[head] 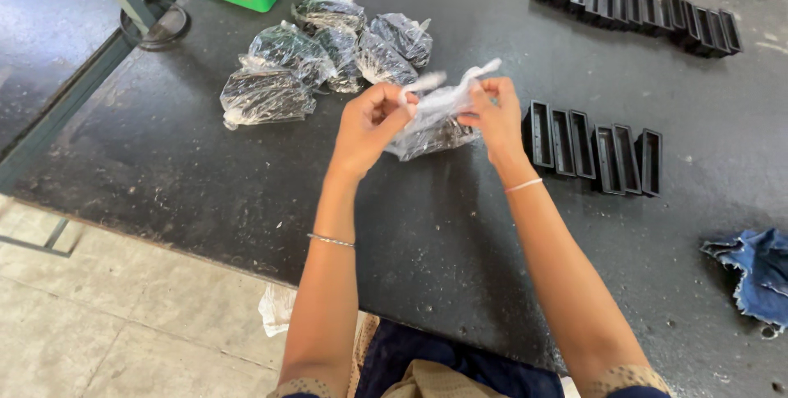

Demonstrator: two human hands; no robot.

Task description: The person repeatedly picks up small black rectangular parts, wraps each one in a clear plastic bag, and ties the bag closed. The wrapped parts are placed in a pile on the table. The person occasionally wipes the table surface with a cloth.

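Together, left hand (371,123) and right hand (495,115) grasping clear plastic bag (431,123), above dark table (246,176)

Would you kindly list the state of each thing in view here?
Clear bag: held up, neck pinched by left hand and right hand.
Bag pile: lying filled on table.
Near black trays: standing on edge in a row.
Far trays: likewise.

A dark, scuffed worktable (246,193) on a green metal frame (74,94) stands over pale concrete floor (98,324) in daylight
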